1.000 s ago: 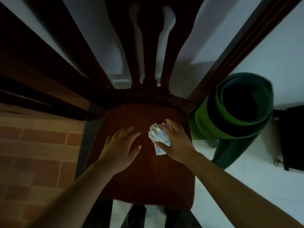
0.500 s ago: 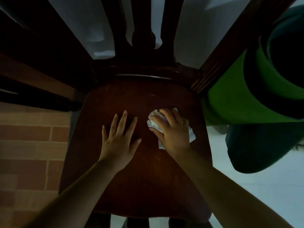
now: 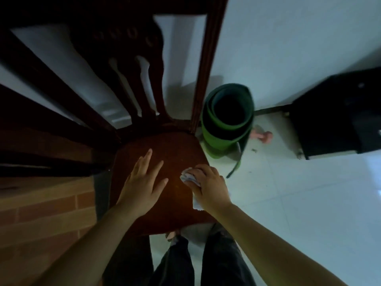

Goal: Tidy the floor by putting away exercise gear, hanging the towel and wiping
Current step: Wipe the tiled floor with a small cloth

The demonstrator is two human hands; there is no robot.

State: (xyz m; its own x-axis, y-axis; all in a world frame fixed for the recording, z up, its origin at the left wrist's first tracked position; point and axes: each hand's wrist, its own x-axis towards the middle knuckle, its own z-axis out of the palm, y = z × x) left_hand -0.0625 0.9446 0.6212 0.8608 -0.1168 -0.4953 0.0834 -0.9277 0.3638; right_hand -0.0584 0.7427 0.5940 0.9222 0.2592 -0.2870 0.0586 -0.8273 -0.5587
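Two trouser legs (image 3: 218,254), dark, nearest item, below both hands at the front edge of the seat.

Left hand (image 3: 142,182): flat, palm down, fingers straight and spread, resting on the chair seat (image 3: 175,147).

Right hand (image 3: 210,186): just beside the left, fingers curled over a crumpled white cloth (image 3: 188,176) and pressing it to the seat near its right edge. Cloth shows ahead of the fingertips and again under the wrist.

Brick-pattern surface (image 3: 41,213): left of the left forearm.

Tiled floor (image 3: 299,193): pale, glossy, right of the right arm.

Chair back (image 3: 152,89): dark carved wood, rising beyond the left hand.

Rolled exercise mat (image 3: 224,129): green, standing on end on the floor beyond the right hand, just beside the chair's right rear post. A dark strap (image 3: 236,164) trails from it toward the right hand.

Pink dumbbell (image 3: 261,135): on the floor right of the mat, partly hidden by it.

Black cabinet (image 3: 338,114): farthest, well right of the right hand, by the wall.
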